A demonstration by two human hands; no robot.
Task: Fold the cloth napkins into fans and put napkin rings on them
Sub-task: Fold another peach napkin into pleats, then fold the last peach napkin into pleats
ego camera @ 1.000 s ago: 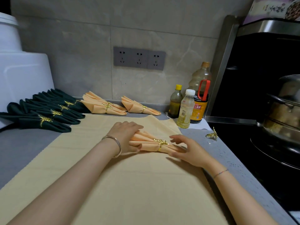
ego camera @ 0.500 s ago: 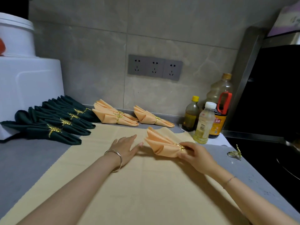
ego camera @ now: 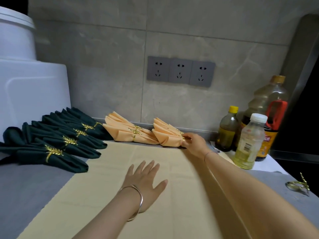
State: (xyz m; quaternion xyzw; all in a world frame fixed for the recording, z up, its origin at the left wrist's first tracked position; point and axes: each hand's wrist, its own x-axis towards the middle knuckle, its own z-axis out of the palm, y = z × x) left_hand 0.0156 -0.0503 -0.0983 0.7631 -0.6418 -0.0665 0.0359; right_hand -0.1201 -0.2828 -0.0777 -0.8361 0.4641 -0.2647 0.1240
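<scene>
My right hand (ego camera: 193,144) reaches to the back of the counter and pinches the ringed end of a peach fan napkin (ego camera: 165,139), which lies in front of another peach fan by the wall. Two more peach fans (ego camera: 124,133) with gold rings lie just left of it. Several dark green fan napkins (ego camera: 57,145) with gold leaf rings lie in a row at the left. My left hand (ego camera: 145,180) rests flat, fingers spread, on an unfolded peach cloth (ego camera: 103,195) covering the counter. A loose gold napkin ring (ego camera: 298,185) lies at the right edge.
A white appliance (ego camera: 31,94) stands at the far left. Three bottles (ego camera: 248,140) stand at the back right, beside a dark stove area. A grey triple socket (ego camera: 180,71) is on the tiled wall. Grey counter (ego camera: 25,192) shows at the left front.
My right hand carried the ringed peach fan from the middle of the cloth to the back row by the wall. My left hand let go of it and now lies flat on the cloth.
</scene>
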